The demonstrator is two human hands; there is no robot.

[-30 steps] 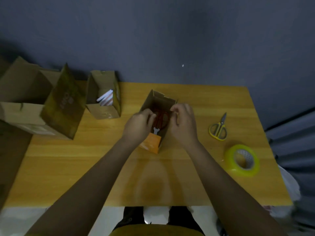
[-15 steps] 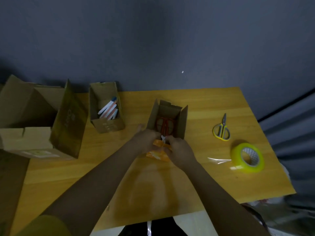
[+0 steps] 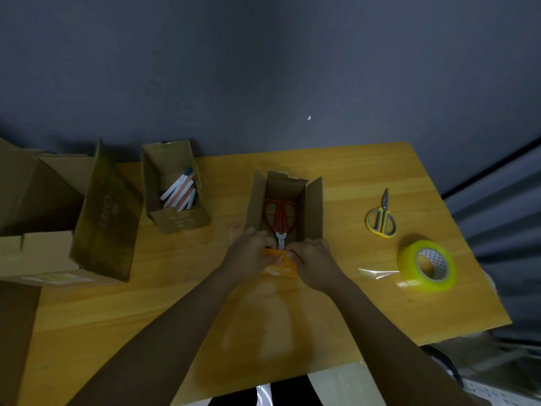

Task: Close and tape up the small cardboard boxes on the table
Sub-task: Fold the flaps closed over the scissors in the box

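Head view, wooden table (image 3: 336, 303): small cardboard box (image 3: 283, 206), open-topped at centre, containing red-handled scissors (image 3: 279, 219); left hand (image 3: 248, 253) and right hand (image 3: 314, 263), fingers curled, pinching the box's orange near flap (image 3: 279, 263) at its front edge. Second small open box (image 3: 174, 189) with pens (image 3: 180, 191), rear left, beside large open cartons (image 3: 64, 212). Right side: yellow-handled scissors (image 3: 381, 219); yellow tape roll (image 3: 426, 265), near them, loose end trailing left.
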